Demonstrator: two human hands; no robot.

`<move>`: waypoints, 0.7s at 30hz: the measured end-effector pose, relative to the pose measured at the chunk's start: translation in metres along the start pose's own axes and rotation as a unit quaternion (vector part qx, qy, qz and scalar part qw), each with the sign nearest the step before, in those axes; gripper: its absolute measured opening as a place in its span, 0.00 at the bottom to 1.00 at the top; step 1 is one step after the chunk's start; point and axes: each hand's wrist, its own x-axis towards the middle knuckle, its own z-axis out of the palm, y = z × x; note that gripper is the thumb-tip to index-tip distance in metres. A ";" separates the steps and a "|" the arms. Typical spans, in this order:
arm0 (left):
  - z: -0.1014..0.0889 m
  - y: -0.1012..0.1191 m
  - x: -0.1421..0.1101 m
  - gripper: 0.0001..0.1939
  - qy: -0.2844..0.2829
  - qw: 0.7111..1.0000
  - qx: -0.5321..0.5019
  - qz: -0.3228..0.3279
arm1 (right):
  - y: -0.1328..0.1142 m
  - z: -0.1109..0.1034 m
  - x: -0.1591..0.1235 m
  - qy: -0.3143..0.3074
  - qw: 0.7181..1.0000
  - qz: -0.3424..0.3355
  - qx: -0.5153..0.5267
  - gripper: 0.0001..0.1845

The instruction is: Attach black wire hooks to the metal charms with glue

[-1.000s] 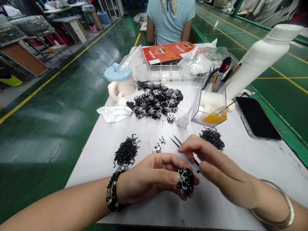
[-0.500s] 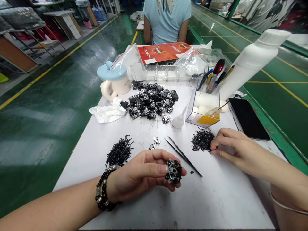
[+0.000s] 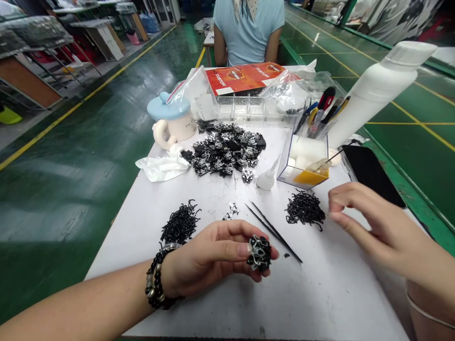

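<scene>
My left hand (image 3: 216, 258) is closed round a cluster of small black and silver metal parts (image 3: 260, 252), held low over the white table (image 3: 320, 293). My right hand (image 3: 369, 222) hovers just right of a small heap of thin black wire hooks (image 3: 304, 214), thumb and fingertips pinched together; what they pinch, if anything, is too small to see. Black tweezers (image 3: 273, 231) lie on the table between the two hands. A second heap of black hooks (image 3: 179, 223) lies left of my left hand. A large pile of black and silver parts (image 3: 227, 149) sits farther back.
A blue-lidded mug (image 3: 170, 121), a crumpled white tissue (image 3: 161, 166), a small glue bottle (image 3: 267, 177), a clear tool holder (image 3: 305, 158), a tall white bottle (image 3: 377, 90) and a black phone (image 3: 371, 173) stand around. A person in a light blue shirt (image 3: 247, 28) sits beyond the table.
My right hand left the tweezers lying on the table, reached to the right heap of hooks, and has now lifted slightly to the right of it. My left hand stayed put.
</scene>
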 end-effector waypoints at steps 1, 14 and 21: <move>0.000 0.000 0.000 0.11 -0.001 1.000 0.001 0.002 | -0.002 0.000 -0.001 0.031 0.998 0.004 0.052 0.01; -0.001 -0.001 0.002 0.10 0.036 0.999 0.000 0.028 | -0.044 0.028 0.013 0.019 0.899 0.038 0.437 0.12; 0.001 -0.001 0.003 0.11 0.039 0.999 0.000 0.024 | -0.068 0.030 0.023 -0.003 0.867 0.101 0.488 0.07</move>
